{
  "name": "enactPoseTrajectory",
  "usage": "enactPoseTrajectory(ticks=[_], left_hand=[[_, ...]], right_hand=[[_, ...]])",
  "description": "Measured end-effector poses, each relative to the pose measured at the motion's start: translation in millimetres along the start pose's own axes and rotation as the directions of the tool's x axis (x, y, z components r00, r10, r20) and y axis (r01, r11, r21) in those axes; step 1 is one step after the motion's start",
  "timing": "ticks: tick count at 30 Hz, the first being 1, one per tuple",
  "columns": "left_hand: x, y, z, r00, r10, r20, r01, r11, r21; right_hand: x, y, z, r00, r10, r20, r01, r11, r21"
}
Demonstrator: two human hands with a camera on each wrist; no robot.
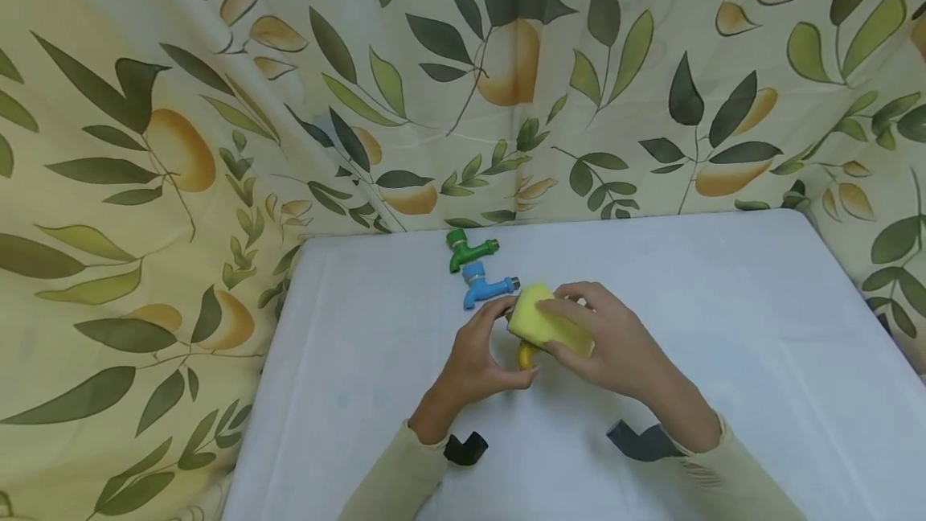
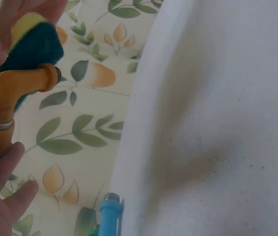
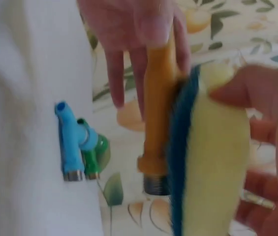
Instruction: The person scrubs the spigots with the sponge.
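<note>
My left hand (image 1: 473, 356) grips a yellow-orange plastic tap (image 2: 25, 81) between thumb and fingers, above the table. In the head view, the sponge hides most of this tap. My right hand (image 1: 615, 340) holds a yellow sponge (image 1: 538, 318) by its soft side, thumb and fingers at its edges. Its dark blue-green scouring face (image 3: 180, 147) lies along the tap body in the right wrist view. The tap's dark threaded end (image 3: 156, 185) sticks out below, beside the sponge.
A blue tap (image 1: 486, 289) and a green tap (image 1: 463, 252) lie side by side near the back edge of the white table (image 1: 376, 328). Behind the table hangs a leaf-and-fruit-patterned cloth (image 1: 289, 143). Dark pieces (image 1: 466, 449) show at both wrists.
</note>
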State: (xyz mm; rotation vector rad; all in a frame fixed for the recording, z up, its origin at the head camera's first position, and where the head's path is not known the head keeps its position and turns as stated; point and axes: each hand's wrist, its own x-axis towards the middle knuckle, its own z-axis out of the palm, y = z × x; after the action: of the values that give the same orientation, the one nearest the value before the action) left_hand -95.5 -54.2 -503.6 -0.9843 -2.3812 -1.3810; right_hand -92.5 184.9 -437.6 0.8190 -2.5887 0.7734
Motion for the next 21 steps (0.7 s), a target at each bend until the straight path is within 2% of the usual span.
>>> enactPoseTrajectory(ticks=[5,10,14,17,21], left_hand=[[-0.3,0.9,-0.2,1.000,0.000,-0.011,0.000,1.000,-0.011],[-1.0,1.2,-0.2,1.000,0.002,-0.025,-0.002,1.000,0.003],[-0.4,2.3,0.8,1.000,-0.005,-0.027,0.004,1.000,-0.007],[0.2,3.6,1.2,1.000,0.002,-0.024,-0.002,1.000,-0.010],[1.0,5.1,0.0,1.000,0.018,-0.015,-0.018,1.000,-0.011]], right_hand=[[1.1,0.0,1.1,0.999,0.014,-0.033,-0.014,1.000,-0.008],[-2.3,0.8,-0.1,0.999,-0.037,-0.015,0.037,0.999,0.014],[-1.4,-1.3,0.3,0.999,0.002,-0.034,-0.002,1.000,-0.002],[-2.3,-4.4,1.0,1.000,-0.021,-0.019,0.021,0.999,0.033],[-1.8,-3.0,2.8,0.999,-0.006,-0.033,0.008,0.999,0.038]])
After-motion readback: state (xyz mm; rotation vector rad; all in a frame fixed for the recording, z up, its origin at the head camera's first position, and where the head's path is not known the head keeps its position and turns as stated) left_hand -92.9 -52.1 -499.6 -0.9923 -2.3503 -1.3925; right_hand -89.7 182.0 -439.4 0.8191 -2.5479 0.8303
